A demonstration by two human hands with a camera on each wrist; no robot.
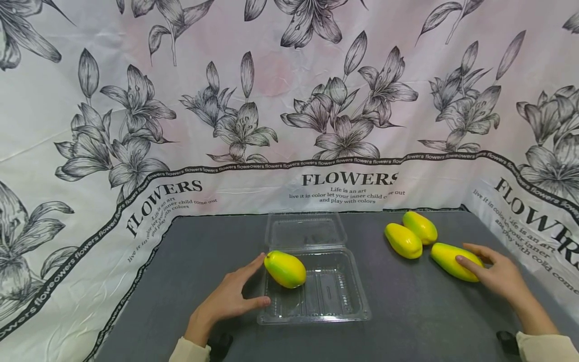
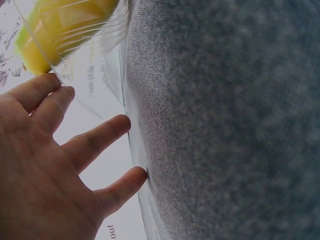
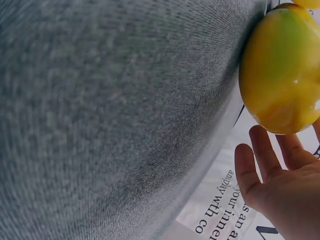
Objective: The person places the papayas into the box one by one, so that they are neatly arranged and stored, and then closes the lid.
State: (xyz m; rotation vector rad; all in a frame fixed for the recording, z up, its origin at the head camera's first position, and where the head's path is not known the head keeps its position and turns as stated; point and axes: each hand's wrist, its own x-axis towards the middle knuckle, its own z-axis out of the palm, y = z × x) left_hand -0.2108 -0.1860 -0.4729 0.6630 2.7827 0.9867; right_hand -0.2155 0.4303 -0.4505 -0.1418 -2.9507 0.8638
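A yellow-green papaya point(image 1: 285, 269) lies at the left side of an open clear plastic clamshell box point(image 1: 334, 318). Beside that box, my left hand point(image 1: 230, 294) has its thumb and fingers spread, index fingertip right at the papaya's stem end and thumb near the box's left rim. The left wrist view shows the hand point(image 2: 55, 145) with fingers apart and the papaya point(image 2: 75, 25) behind clear plastic. At the right, my right hand point(image 1: 499, 274) holds a second papaya point(image 1: 452, 260) by its right end, thumb on the near side and index finger on the far side.
Two more papayas point(image 1: 404, 241) point(image 1: 420, 228) lie together just left of the right hand. The box's lid point(image 1: 305, 230) is folded back toward the rear edge of the grey table point(image 1: 217, 241). A flower-printed cloth point(image 1: 253, 191) stands behind and along both sides.
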